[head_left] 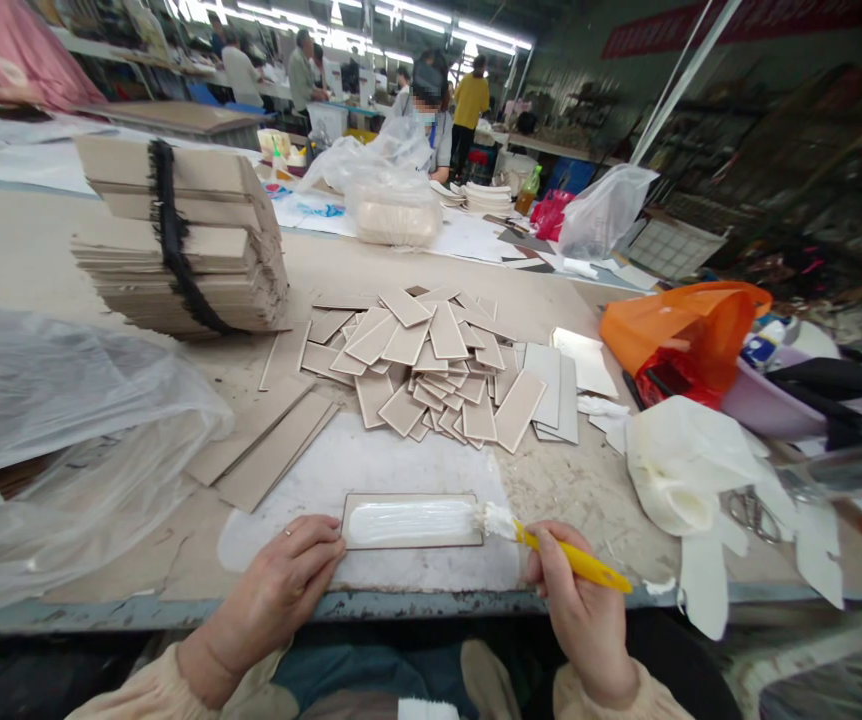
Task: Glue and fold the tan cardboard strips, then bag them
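To steady the white-coated board (412, 522), apparently, the left hand (300, 568) rested loosely spread, clasping nothing, at its left end; rightward, the right hand (585, 600) pinched the yellow-handled brush (585, 565) between curled fingers.

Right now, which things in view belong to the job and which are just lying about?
In the job, it seems:
brush, in the right hand
strip smeared white, at the left hand
pile of pieces, probably

Seemingly lying about:
orange bag
white roll
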